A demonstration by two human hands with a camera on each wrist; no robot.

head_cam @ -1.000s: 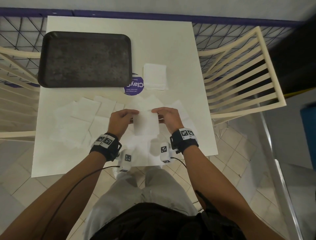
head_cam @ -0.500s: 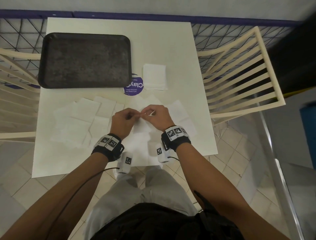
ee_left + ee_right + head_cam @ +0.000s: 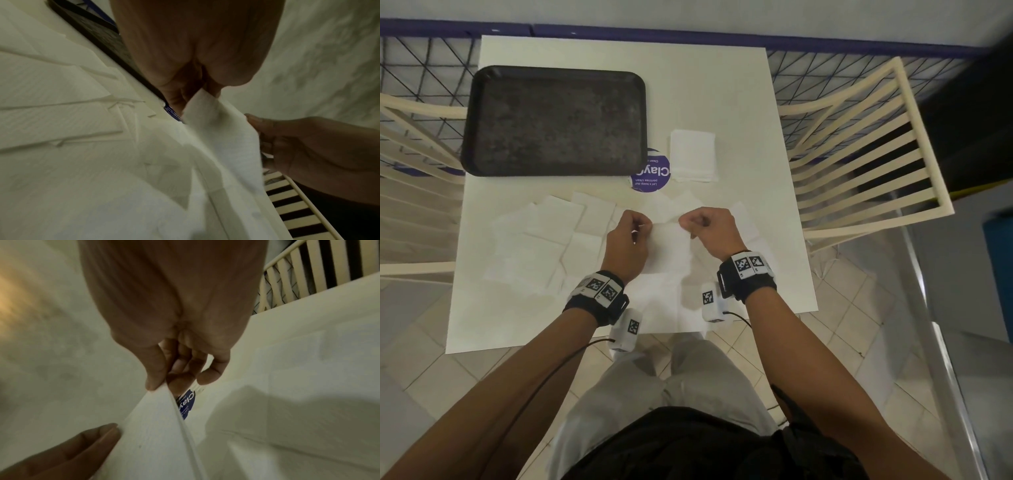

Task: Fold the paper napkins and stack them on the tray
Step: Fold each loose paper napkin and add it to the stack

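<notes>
Both hands hold one white paper napkin point(image 3: 669, 248) up over the near middle of the table. My left hand point(image 3: 635, 228) pinches its top left corner, and my right hand point(image 3: 693, 224) pinches the top right corner. In the left wrist view the napkin point(image 3: 222, 129) hangs from the left fingers with the right hand point(image 3: 308, 146) beside it. The right wrist view shows the napkin point(image 3: 156, 426) doubled, its edge pinched by the right thumb. Several loose napkins point(image 3: 544, 246) lie spread on the table. The dark tray point(image 3: 554, 120) sits at the far left, bare. A folded napkin stack point(image 3: 692, 156) lies right of the tray.
The white table point(image 3: 619, 54) has cream slatted chairs on the left point(image 3: 410, 144) and on the right point(image 3: 859, 154). A round purple sticker point(image 3: 650, 174) shows between the tray and the folded stack. A wire fence runs behind the table.
Half a second ago the hands met at the napkin's top edge; now they have drawn apart, stretching it between them. The napkin hangs wider again.
</notes>
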